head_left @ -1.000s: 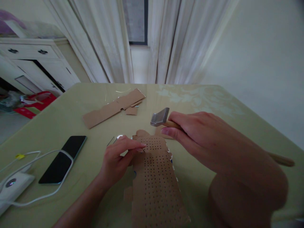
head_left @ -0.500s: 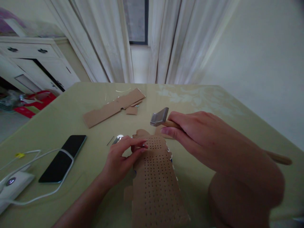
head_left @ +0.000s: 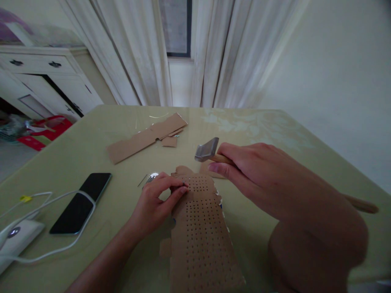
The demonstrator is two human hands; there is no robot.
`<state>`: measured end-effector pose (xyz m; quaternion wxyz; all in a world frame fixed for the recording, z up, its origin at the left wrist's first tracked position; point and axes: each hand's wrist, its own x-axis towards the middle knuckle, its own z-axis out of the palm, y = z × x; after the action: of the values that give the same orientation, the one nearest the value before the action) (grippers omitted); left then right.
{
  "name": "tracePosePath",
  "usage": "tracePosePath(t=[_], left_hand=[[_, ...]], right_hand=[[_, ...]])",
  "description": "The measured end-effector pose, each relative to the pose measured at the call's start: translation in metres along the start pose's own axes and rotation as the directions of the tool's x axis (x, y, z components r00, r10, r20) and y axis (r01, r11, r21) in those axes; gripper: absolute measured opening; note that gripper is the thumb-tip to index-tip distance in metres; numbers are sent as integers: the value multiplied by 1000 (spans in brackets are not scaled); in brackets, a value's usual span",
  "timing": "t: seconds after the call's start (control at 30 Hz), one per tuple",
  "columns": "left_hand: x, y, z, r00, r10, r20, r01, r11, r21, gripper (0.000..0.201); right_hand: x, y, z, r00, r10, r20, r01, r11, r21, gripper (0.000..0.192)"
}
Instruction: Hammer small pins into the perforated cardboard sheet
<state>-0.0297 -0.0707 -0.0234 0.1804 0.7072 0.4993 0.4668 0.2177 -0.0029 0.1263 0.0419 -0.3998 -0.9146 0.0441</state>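
Observation:
A long piece of cardboard (head_left: 200,232) with rows of small punched holes lies in front of me. At its far left part, my left hand (head_left: 160,199) pinches a small nail, of which only a bit shows between thumb and forefinger. My right hand (head_left: 244,162) is closed round the wooden handle of a hammer (head_left: 207,149). The metal head hovers above the far end of the cardboard, to the right of my left fingertips. Several thin nails (head_left: 149,179) lie beside a shiny round piece behind my left hand, partly hidden by it.
A long cardboard strip (head_left: 146,138) and smaller scraps (head_left: 169,141) lie farther back on the table. At the left are a black phone (head_left: 82,203), a white cable (head_left: 61,255) and a white power bank (head_left: 23,240). Curtains (head_left: 122,53) hang behind the table.
My left fingertips have closed a little tighter and shifted slightly left on the cardboard. The hammer in my right hand has barely moved.

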Motion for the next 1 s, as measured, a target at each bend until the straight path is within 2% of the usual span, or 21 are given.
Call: tracePosePath(t=[0.57, 1.0], left_hand=[[0, -2, -1, 1000, -9, 11, 9, 1000, 10, 7], [4, 2, -3, 997, 53, 47, -52, 999, -14, 9]], right_hand=[[0, 0, 0, 1000, 6, -3, -6, 1000, -18, 37], [1, 3, 0, 1000, -17, 17, 16, 999, 47, 40]])
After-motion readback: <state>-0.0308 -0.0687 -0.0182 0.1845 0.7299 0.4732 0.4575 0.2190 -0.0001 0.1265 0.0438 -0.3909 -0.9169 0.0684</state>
